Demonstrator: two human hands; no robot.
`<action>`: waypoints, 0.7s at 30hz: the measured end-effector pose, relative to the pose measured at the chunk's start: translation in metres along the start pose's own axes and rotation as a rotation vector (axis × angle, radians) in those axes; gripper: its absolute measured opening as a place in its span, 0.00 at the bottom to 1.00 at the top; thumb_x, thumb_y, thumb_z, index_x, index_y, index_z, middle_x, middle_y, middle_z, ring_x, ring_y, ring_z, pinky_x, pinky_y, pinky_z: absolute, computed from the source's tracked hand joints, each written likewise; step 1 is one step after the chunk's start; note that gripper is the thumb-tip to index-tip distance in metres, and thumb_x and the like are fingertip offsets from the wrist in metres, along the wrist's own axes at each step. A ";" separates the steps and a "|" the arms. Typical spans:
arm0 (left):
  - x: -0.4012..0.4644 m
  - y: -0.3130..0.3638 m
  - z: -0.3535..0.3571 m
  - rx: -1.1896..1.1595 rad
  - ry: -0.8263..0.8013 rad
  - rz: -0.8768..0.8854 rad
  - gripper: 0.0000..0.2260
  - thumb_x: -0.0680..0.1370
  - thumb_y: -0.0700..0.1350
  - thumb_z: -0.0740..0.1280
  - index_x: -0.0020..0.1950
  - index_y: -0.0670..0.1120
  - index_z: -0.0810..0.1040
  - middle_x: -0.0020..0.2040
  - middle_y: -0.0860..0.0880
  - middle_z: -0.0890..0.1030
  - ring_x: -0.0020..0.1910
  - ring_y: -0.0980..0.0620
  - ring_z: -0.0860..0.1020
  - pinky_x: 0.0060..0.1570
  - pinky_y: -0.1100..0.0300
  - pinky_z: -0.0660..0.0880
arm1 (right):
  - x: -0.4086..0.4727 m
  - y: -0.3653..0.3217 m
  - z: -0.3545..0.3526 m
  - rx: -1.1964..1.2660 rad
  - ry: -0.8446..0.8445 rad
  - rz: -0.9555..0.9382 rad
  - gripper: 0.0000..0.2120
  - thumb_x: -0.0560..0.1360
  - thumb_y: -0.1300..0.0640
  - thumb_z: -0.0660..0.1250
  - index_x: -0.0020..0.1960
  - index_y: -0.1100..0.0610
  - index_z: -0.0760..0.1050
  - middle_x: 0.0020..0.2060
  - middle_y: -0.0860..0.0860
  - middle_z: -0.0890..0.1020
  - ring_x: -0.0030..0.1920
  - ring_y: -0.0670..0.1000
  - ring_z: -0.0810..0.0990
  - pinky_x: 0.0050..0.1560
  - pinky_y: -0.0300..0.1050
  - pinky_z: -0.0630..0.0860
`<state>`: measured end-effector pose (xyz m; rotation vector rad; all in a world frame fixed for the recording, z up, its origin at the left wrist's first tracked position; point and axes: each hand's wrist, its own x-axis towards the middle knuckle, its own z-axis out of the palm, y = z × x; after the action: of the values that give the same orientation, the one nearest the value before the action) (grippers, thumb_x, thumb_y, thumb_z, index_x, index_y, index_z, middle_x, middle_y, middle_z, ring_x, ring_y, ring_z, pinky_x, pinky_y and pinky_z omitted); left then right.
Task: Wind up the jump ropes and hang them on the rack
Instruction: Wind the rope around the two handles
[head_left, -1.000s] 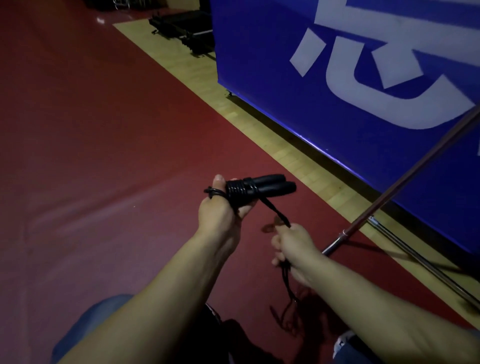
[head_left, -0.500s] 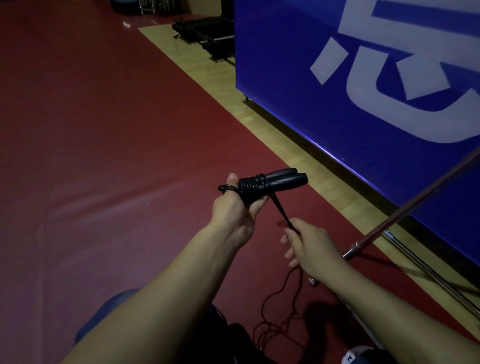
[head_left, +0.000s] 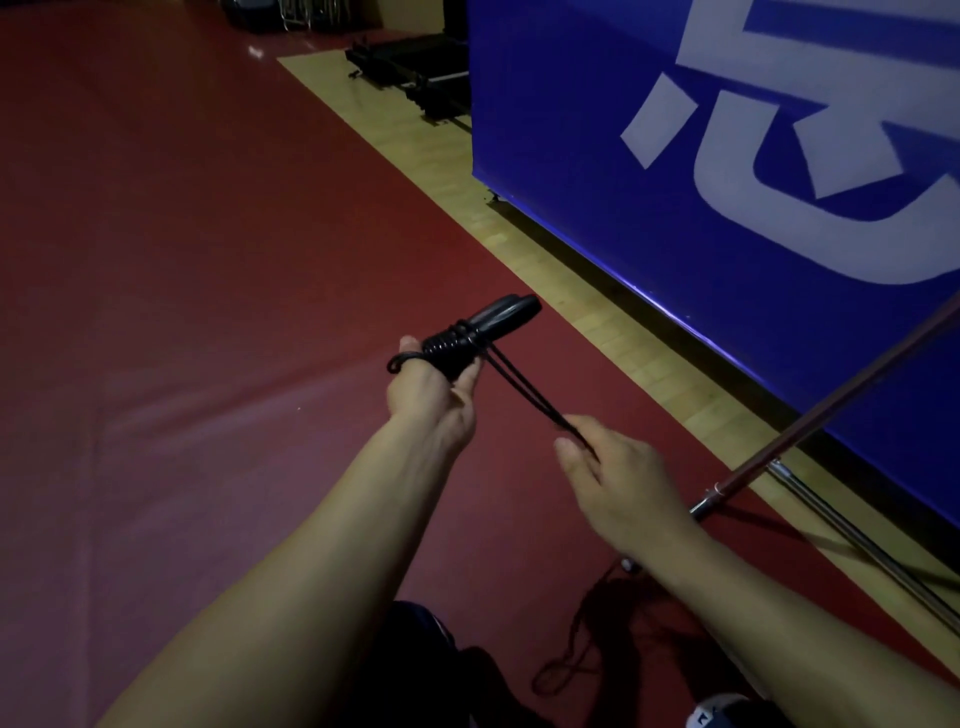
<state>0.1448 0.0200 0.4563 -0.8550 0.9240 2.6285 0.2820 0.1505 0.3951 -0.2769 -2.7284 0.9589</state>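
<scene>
My left hand grips two black jump rope handles held side by side, their free ends pointing up and right. Several turns of black cord are wound around the handles near my fingers, and a small loop lies over my thumb. Two taut strands of rope run down to my right hand, which pinches them low and to the right. The slack rope trails in loops on the red floor beneath my right forearm. A metal rack pole slants up at the right.
A tall blue panel with white lettering stands along a wooden floor strip at the right. Black equipment lies at the far end. Metal base bars of the rack run along the floor at lower right. Red mat covers the left.
The handles have tilted from level to pointing up and right. My right hand has drawn away to the lower right, pulling the strands taut, and more cord is wound on.
</scene>
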 end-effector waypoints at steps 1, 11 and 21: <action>-0.001 0.002 0.003 0.003 -0.023 -0.008 0.12 0.83 0.47 0.63 0.60 0.39 0.69 0.57 0.40 0.78 0.46 0.45 0.79 0.47 0.46 0.79 | -0.001 -0.002 0.005 0.018 -0.076 0.039 0.15 0.81 0.52 0.57 0.66 0.51 0.72 0.50 0.49 0.81 0.52 0.51 0.79 0.53 0.47 0.75; -0.053 0.027 0.033 0.122 -0.190 0.025 0.10 0.83 0.48 0.62 0.50 0.41 0.70 0.47 0.44 0.80 0.42 0.48 0.82 0.32 0.52 0.82 | 0.001 -0.021 0.003 0.372 -0.117 0.383 0.10 0.79 0.69 0.52 0.45 0.59 0.69 0.37 0.57 0.77 0.28 0.52 0.77 0.22 0.41 0.74; -0.063 0.067 0.059 -0.011 -0.082 0.108 0.18 0.84 0.35 0.57 0.73 0.45 0.70 0.66 0.40 0.73 0.40 0.44 0.77 0.47 0.45 0.79 | -0.030 -0.055 -0.071 0.192 0.454 -0.240 0.15 0.79 0.49 0.54 0.54 0.49 0.79 0.39 0.42 0.78 0.40 0.42 0.76 0.40 0.32 0.70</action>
<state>0.1431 0.0041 0.5639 -0.7124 0.9610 2.7397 0.3255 0.1422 0.4785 -0.1099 -2.1843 0.9457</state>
